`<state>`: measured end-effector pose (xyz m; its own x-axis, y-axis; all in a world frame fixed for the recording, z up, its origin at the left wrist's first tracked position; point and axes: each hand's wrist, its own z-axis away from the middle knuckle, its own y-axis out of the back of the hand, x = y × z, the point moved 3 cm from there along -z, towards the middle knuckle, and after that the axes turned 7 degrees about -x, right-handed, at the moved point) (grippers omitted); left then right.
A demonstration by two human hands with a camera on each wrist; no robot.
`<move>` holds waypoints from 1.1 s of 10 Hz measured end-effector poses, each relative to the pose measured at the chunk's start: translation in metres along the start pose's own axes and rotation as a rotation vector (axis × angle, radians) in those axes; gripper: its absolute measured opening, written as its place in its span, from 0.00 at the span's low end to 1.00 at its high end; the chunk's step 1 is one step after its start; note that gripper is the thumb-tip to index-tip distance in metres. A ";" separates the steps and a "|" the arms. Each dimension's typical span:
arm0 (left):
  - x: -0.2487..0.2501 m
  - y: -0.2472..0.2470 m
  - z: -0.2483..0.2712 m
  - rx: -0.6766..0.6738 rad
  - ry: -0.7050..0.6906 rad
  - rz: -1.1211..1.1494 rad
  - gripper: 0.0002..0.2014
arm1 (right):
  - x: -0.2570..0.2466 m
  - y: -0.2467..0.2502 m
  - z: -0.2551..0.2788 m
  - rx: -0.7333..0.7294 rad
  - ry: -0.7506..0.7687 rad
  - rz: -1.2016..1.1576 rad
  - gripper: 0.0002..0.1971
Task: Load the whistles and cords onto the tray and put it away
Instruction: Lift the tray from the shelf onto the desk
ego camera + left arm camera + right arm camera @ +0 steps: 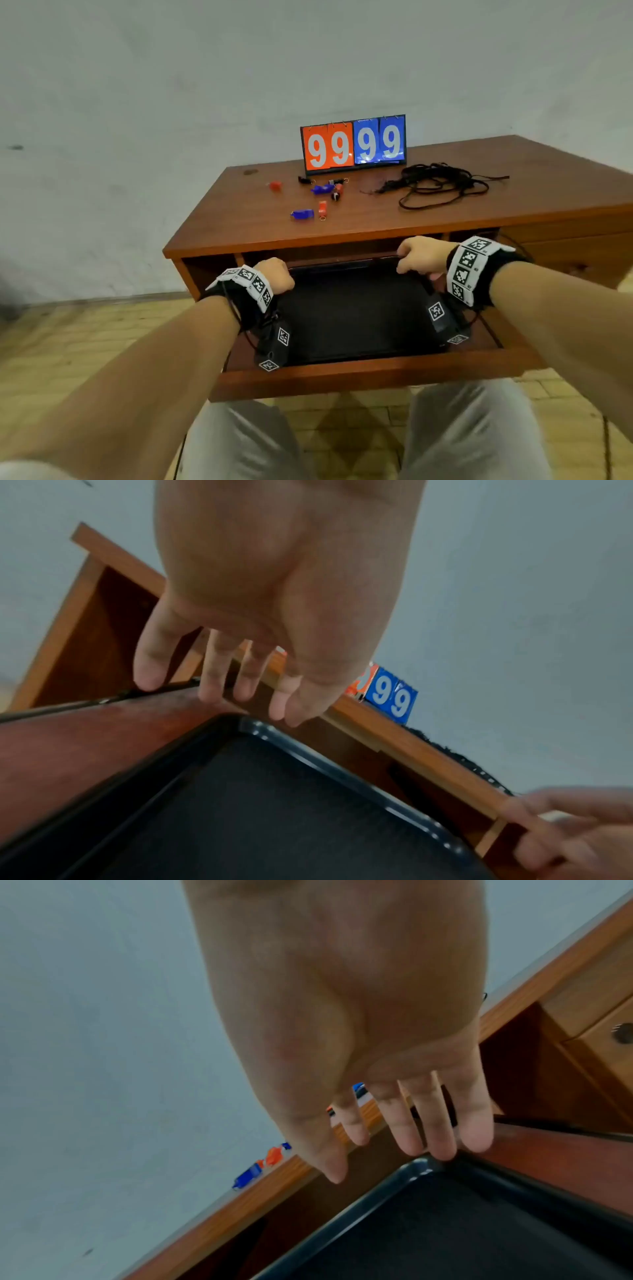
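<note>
Black tray (356, 308) sits in the pulled-out drawer (376, 373); whistles (320, 198) and cords (442, 186) lie up on the surface (479, 205). Left hand (274, 275) and right hand (419, 255) are released, fingers straight at the tray's far corners, grasping nothing yet. Risk: fingertips slip off the thin rim (tray tilts, catches the surface edge). Only the wrist views show the fingers; only the head view shows the cords whole.

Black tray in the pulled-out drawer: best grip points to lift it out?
Probably the two far corners of the tray, one hand each, from above. It lies flat in the drawer, and its raised rolled rim gives fingers a lip to hook. The left hand and right hand are already at those corners; the right fingertips touch the rim.
</note>
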<state>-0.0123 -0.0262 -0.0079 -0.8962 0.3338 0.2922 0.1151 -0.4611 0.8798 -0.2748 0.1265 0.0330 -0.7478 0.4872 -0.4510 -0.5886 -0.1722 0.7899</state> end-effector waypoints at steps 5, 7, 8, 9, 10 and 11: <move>-0.026 -0.039 -0.011 0.010 0.197 0.131 0.18 | 0.064 -0.026 -0.018 -0.058 -0.248 -0.043 0.12; -0.031 -0.039 -0.004 0.011 0.226 0.189 0.06 | 0.066 -0.026 -0.020 -0.103 -0.245 0.057 0.11; -0.039 -0.039 -0.003 0.028 0.208 0.261 0.08 | 0.077 -0.022 -0.023 -0.154 -0.252 0.006 0.13; -0.038 -0.031 0.005 0.024 0.193 0.318 0.16 | 0.078 -0.016 -0.020 -0.156 -0.249 -0.064 0.14; -0.031 -0.017 0.015 0.033 0.193 0.359 0.16 | 0.074 -0.008 -0.015 -0.121 -0.246 -0.099 0.13; -0.031 -0.009 0.018 0.018 0.181 0.367 0.13 | 0.069 -0.001 -0.008 -0.102 -0.215 -0.145 0.10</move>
<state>0.0225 -0.0171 -0.0184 -0.8551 -0.0009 0.5185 0.4470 -0.5081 0.7362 -0.3285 0.1530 -0.0020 -0.5777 0.6815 -0.4492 -0.7205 -0.1672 0.6730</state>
